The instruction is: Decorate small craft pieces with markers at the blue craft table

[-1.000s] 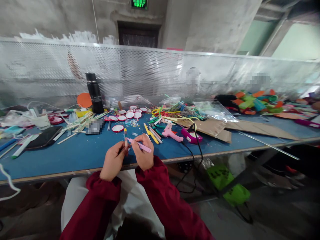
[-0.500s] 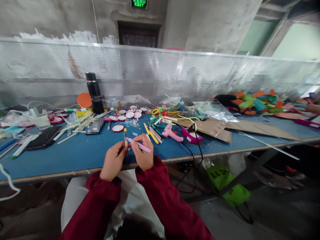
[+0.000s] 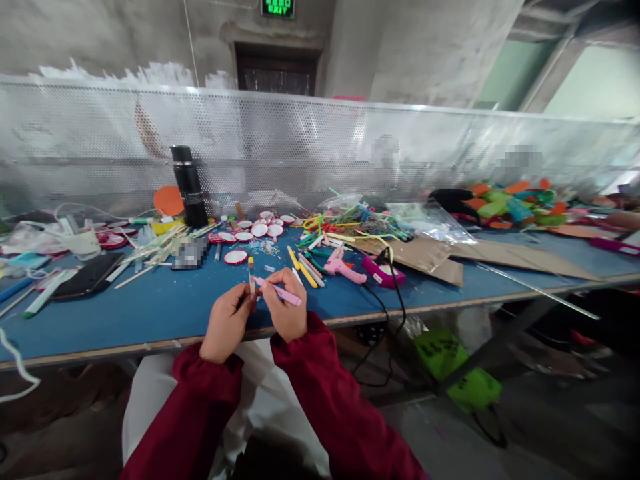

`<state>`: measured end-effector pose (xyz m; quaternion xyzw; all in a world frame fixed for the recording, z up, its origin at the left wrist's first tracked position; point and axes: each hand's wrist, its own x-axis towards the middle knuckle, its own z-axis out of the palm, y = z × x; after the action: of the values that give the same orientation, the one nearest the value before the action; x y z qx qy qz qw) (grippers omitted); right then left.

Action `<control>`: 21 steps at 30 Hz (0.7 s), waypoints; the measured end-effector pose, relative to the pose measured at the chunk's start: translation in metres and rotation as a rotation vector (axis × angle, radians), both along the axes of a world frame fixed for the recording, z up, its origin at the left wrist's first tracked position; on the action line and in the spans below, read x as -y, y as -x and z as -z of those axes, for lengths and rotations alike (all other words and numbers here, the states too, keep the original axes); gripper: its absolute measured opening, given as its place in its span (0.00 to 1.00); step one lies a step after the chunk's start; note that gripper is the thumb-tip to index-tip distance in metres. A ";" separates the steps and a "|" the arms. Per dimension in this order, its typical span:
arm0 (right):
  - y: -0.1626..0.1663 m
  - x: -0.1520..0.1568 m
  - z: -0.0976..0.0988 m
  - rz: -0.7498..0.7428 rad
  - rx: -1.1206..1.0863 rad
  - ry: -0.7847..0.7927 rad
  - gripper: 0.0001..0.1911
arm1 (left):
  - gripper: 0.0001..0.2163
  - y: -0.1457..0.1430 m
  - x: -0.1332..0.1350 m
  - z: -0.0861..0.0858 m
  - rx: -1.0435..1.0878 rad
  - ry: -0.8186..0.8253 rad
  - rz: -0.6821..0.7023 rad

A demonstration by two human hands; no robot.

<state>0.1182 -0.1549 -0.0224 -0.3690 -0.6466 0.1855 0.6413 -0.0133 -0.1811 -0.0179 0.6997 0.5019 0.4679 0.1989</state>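
My left hand [image 3: 226, 322] is closed around a thin pale stick with a yellow tip [image 3: 251, 273], held upright over the near edge of the blue table [image 3: 150, 313]. My right hand [image 3: 287, 307] grips a pink pen-like tool [image 3: 281, 292], its tip pointing left against the stick. Both hands sit close together, dark red sleeves behind them.
A black bottle [image 3: 189, 187], red-rimmed white discs [image 3: 250, 233], loose sticks and a phone [image 3: 90, 275] lie on the left. A pink glue gun [image 3: 341, 268], coloured straws, plastic bags and cardboard sheets [image 3: 425, 253] lie right. A perforated metal screen [image 3: 300, 153] backs the table. A green stool [image 3: 457, 370] stands below.
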 end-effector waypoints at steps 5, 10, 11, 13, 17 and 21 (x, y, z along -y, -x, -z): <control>0.000 0.000 0.000 0.004 -0.002 -0.009 0.06 | 0.12 0.000 0.000 0.000 0.007 -0.001 0.008; 0.000 -0.001 0.001 -0.008 -0.006 -0.009 0.06 | 0.12 0.001 0.000 0.000 -0.006 0.002 0.002; 0.000 -0.001 0.001 -0.006 -0.012 -0.006 0.06 | 0.12 0.000 0.000 0.000 -0.008 0.000 0.001; 0.000 -0.001 0.000 -0.009 -0.010 -0.001 0.06 | 0.12 0.000 0.000 0.000 -0.008 -0.004 -0.002; 0.000 -0.001 0.000 -0.013 -0.001 -0.005 0.07 | 0.12 0.000 0.000 0.000 -0.008 0.002 0.000; 0.000 0.000 0.000 -0.012 0.003 -0.004 0.06 | 0.12 0.000 -0.001 0.000 -0.004 0.004 -0.005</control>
<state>0.1185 -0.1544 -0.0229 -0.3642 -0.6502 0.1875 0.6399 -0.0134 -0.1803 -0.0180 0.6991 0.5047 0.4661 0.1981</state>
